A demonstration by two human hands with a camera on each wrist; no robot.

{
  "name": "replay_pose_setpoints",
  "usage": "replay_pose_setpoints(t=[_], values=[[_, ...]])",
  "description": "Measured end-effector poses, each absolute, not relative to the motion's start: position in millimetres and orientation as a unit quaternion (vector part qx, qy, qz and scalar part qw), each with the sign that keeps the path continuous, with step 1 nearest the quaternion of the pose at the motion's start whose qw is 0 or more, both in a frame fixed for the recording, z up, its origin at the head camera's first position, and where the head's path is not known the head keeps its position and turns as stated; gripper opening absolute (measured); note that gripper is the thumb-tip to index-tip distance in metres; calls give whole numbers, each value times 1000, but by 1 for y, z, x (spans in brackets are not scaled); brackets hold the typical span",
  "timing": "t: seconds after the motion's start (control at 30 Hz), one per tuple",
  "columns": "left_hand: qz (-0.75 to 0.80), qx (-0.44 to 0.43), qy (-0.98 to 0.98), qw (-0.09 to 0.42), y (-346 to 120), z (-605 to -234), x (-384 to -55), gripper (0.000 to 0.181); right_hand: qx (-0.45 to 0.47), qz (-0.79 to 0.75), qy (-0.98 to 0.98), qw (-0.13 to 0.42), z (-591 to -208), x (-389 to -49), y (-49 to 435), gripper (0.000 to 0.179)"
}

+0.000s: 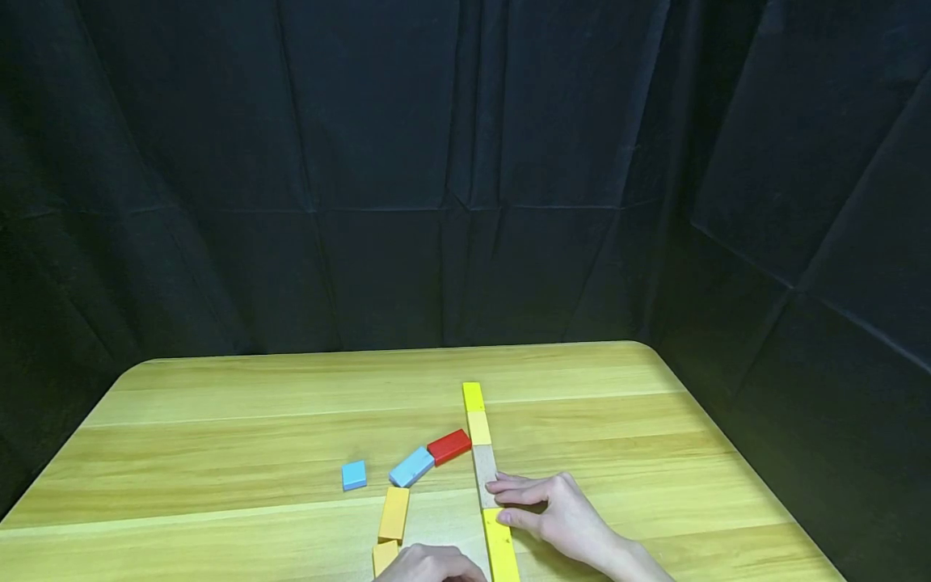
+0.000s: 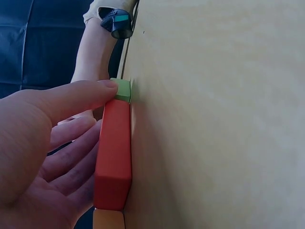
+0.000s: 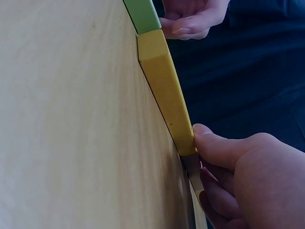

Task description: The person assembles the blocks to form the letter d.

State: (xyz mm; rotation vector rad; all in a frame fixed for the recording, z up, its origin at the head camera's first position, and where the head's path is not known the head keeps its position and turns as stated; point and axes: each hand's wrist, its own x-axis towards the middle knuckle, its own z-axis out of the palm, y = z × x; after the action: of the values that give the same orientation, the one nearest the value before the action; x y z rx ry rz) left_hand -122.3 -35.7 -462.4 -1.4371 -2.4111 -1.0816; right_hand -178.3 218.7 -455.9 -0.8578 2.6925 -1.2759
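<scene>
My right hand (image 1: 556,513) lies beside a straight row of blocks. Its thumb touches the near yellow block (image 1: 501,550), and its fingertips rest on the plain wood block (image 1: 483,469) just beyond. Only the back of my left hand (image 1: 432,563) shows at the bottom edge of the head view. In the left wrist view its straight thumb touches a green block (image 2: 123,90), while its other fingers lie along a red block (image 2: 114,148). An orange block (image 2: 108,219) follows the red one. The right wrist view shows the green block (image 3: 143,16) meeting the yellow block's end.
A curved line holds two orange blocks (image 1: 393,515), a blue block (image 1: 411,466) and a red block (image 1: 449,447) that reaches the row. Farther along the row are a cream block (image 1: 478,428) and a small yellow block (image 1: 473,397). A small blue block (image 1: 354,475) sits apart at left.
</scene>
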Motion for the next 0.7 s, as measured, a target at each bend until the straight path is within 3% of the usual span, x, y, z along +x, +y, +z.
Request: replay_pose_setpoints(t=[0.57,0.7], values=[[-387,-473,-791,-16,-51,-446,-128,16,-277,-407,870,19,-455,-178,219,32],[-431,-425,-794,-51,-65,-435,-134,22,-281,-404,870,16,-455,-179,219,33]])
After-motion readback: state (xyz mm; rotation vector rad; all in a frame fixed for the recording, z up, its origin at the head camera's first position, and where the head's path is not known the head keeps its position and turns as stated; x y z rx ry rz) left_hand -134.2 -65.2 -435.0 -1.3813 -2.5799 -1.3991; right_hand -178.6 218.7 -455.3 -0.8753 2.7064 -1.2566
